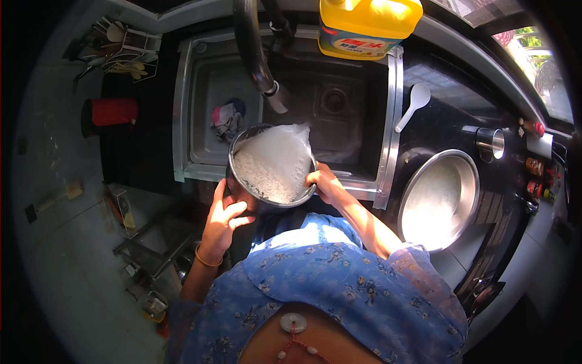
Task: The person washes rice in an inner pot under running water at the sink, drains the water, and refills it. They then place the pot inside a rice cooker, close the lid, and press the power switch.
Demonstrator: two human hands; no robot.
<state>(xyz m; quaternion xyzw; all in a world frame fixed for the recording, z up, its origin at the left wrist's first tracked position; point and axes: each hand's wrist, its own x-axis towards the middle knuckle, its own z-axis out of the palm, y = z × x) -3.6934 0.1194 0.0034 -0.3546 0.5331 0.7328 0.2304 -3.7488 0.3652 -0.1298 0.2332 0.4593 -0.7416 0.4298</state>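
A dark round pot (pixel 231 159) of white rice (pixel 260 176) and cloudy water (pixel 282 142) is tilted over the sink's near edge. The water has gathered toward the far right rim; whether it spills over I cannot tell. My right hand (pixel 327 183) grips the pot's right rim, thumb on top. Against the pot's left and near side rests my left hand (pixel 223 223), its fingers spread along the outer wall to support it. Beyond the pot, the black faucet (pixel 251 48) hangs above the sink (pixel 392 121). A crumpled cloth (pixel 227 120) lies in the left part of the sink.
A yellow jug (pixel 370 30) stands behind the sink. To the right are a white spoon (pixel 413 106), a large metal basin (pixel 439 200), a metal cup (pixel 490 142) and small bottles (pixel 535 176). A red container (pixel 113 112) and a utensil rack (pixel 130 54) are on the left.
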